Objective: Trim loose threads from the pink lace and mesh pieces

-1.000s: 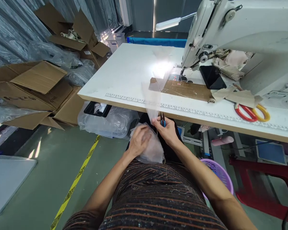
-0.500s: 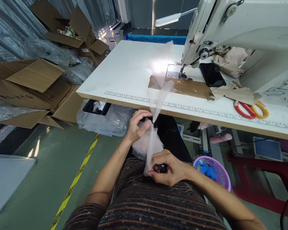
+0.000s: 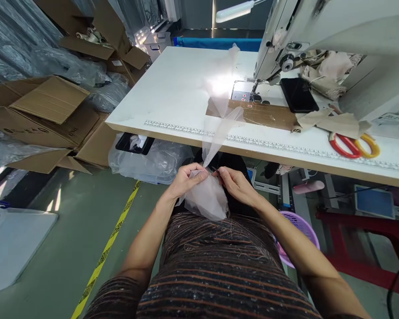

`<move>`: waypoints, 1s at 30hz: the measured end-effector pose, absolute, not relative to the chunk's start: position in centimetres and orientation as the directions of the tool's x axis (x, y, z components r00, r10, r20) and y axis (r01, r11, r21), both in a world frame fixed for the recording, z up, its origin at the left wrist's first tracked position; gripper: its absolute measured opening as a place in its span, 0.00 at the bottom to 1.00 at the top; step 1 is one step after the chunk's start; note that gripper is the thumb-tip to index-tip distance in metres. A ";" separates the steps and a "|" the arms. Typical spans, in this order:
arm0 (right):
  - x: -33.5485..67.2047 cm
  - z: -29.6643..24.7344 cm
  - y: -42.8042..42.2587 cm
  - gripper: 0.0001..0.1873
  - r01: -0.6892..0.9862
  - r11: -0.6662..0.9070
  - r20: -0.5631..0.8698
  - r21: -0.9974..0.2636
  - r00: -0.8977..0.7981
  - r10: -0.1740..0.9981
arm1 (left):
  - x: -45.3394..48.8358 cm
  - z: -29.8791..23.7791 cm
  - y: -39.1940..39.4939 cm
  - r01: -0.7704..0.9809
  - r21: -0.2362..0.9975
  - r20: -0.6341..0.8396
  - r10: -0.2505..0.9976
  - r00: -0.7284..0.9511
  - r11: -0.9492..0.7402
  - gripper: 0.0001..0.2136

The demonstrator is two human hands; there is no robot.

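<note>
A sheer white strip of fabric [image 3: 219,133] runs from the sewing machine [image 3: 319,40] over the table edge [image 3: 286,161] down to my lap, where it bunches into a pale heap [image 3: 208,201]. My left hand [image 3: 186,179] pinches the fabric just above the heap. My right hand [image 3: 234,186] is closed beside it, fingertips meeting the left hand's at the strip. A small dark tool, probably the thread snips, peeks from the right fingers.
On the table lie a brown cardboard sheet [image 3: 262,114], a black phone [image 3: 299,95] and red-and-yellow scissors [image 3: 354,145]. A purple basket [image 3: 299,241] stands at my right knee. Cardboard boxes [image 3: 46,115] and plastic bags [image 3: 153,161] fill the floor to the left.
My right hand has come up from my lap to meet the left hand at the strip. The left hand dropped slightly and closed on the fabric.
</note>
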State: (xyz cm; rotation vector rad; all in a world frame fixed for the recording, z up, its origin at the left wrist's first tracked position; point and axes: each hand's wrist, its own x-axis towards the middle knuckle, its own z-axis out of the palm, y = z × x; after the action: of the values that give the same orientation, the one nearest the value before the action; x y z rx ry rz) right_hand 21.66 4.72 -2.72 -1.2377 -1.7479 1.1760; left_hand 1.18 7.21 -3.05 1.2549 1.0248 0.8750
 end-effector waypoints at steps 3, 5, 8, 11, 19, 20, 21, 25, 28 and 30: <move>20.8 -2.9 5.8 0.34 0.362 0.147 0.010 -0.920 -0.354 0.935 | 0.8 -2.7 6.9 0.018 0.997 -0.078 0.938 0.337 0.077 0.16; 20.4 -2.8 6.1 0.35 0.383 0.171 0.013 -0.908 -0.381 0.924 | 0.6 -2.6 6.8 0.020 0.998 -0.064 0.932 0.357 0.061 0.16; 20.1 -2.6 6.5 0.35 0.389 0.218 0.044 -0.895 -0.409 0.912 | 0.3 -2.6 6.8 0.038 0.998 -0.061 0.932 0.358 0.051 0.16; 19.7 -2.8 7.0 0.33 0.369 0.258 0.085 -0.893 -0.427 0.900 | 0.3 -2.5 6.8 0.053 0.998 -0.048 0.942 0.333 0.033 0.16; 19.3 -3.7 6.9 0.31 0.362 0.218 0.087 -0.906 -0.346 0.934 | 0.4 -2.8 7.1 0.042 0.999 -0.007 0.946 0.323 -0.007 0.14; 19.4 -3.7 6.8 0.31 0.355 0.214 0.082 -0.910 -0.354 0.932 | 0.4 -2.8 7.1 0.043 0.999 -0.013 0.946 0.323 -0.001 0.14; 19.4 -3.6 6.8 0.31 0.347 0.215 0.079 -0.913 -0.366 0.927 | 0.3 -2.8 7.1 0.044 0.999 -0.024 0.946 0.325 0.010 0.14; 19.6 -3.1 6.7 0.32 0.329 0.223 0.077 -0.918 -0.405 0.911 | 0.4 -2.5 7.0 0.048 0.997 -0.077 0.936 0.344 0.064 0.13; 19.6 -2.9 6.6 0.34 0.318 0.206 0.076 -0.926 -0.376 0.924 | 0.5 -2.3 7.0 0.040 0.994 -0.107 0.935 0.339 0.099 0.11; 19.5 -2.9 6.4 0.33 0.278 0.206 0.103 -0.938 -0.345 0.933 | 0.6 -2.2 7.1 0.027 0.991 -0.131 0.934 0.333 0.130 0.11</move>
State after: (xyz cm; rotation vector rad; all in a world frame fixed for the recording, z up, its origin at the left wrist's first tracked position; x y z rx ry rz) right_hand 19.49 6.44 -2.87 -1.1352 -1.7645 1.1563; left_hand 0.59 7.07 -2.23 1.2577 1.0196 0.8605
